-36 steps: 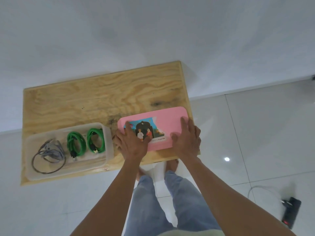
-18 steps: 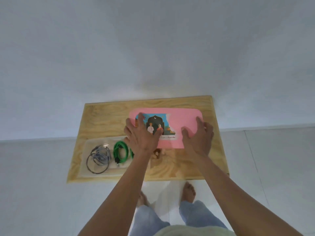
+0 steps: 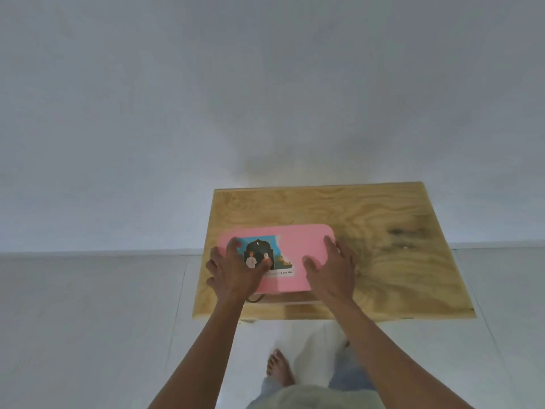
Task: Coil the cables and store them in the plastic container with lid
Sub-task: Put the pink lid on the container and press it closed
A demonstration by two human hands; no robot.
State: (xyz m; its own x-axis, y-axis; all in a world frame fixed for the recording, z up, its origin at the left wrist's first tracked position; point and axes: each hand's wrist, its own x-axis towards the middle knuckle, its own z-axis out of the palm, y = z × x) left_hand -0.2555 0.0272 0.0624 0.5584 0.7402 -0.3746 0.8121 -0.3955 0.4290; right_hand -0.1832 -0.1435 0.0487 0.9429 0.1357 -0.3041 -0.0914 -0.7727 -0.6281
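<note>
Pink lid (image 3: pixel 298 246) lies flat on the container (image 3: pixel 283 298) at the left near part of the wooden bench (image 3: pixel 383 231), long axis left-right, printed label (image 3: pixel 262 255) toward its left end. Left hand (image 3: pixel 233 271) flat on the label end with fingers spread, right hand (image 3: pixel 333 268) flat on the right end, both pressing down. A bit of dark cable (image 3: pixel 255 299) shows under the near edge.

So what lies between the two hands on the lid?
In the head view, a bare stretch of the pink lid and the right part of its picture label lie between the left hand and right hand.
</note>
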